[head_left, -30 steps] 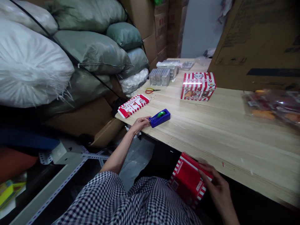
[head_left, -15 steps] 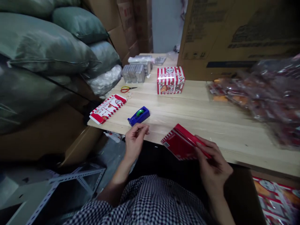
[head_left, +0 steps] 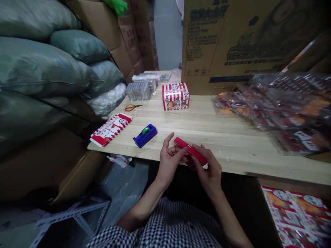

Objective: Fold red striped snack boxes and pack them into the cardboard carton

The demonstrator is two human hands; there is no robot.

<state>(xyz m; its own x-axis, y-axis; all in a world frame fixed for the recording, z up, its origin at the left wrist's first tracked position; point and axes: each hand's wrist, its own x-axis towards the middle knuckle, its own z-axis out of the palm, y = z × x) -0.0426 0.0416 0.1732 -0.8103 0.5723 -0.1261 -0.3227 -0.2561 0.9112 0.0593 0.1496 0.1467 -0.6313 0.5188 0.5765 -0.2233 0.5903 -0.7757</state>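
Both my hands hold a flat red carton (head_left: 190, 150) edge-on at the near edge of the wooden table (head_left: 227, 137). My left hand (head_left: 169, 162) pinches its left end with the forefinger raised. My right hand (head_left: 208, 170) grips its right part with fingers curled round it. A blue tape dispenser (head_left: 145, 135) with a green roll lies on the table just left of my left hand. Further left lies a flat red-and-white striped carton (head_left: 110, 125) at the table's corner. An assembled striped box (head_left: 176, 96) stands further back.
Yellow-handled scissors (head_left: 132, 107) and clear plastic trays (head_left: 139, 90) lie at the back left. Bagged goods in clear plastic (head_left: 284, 106) pile up on the right. A big cardboard box (head_left: 232, 41) stands behind. Stuffed sacks (head_left: 46, 69) rise on the left. More striped cartons (head_left: 297, 217) lie at lower right.
My left hand left the tape dispenser and came across to the red carton. My right hand lifted the carton from my lap to the table edge, now seen edge-on.
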